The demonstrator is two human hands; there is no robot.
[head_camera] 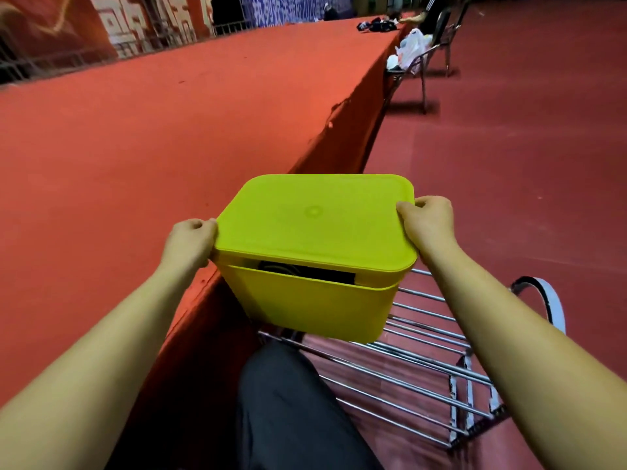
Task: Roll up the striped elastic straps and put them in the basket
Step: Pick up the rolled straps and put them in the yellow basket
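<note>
Over red floor (509, 164), basket (312, 300) gripped between both hands (190, 242) (429, 225).

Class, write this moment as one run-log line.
left hand: grips lid edge | right hand: grips lid edge | basket: lidded, over metal rack

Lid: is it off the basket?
No, the lid covers the basket, with the left hand and right hand gripping its ends.
</note>
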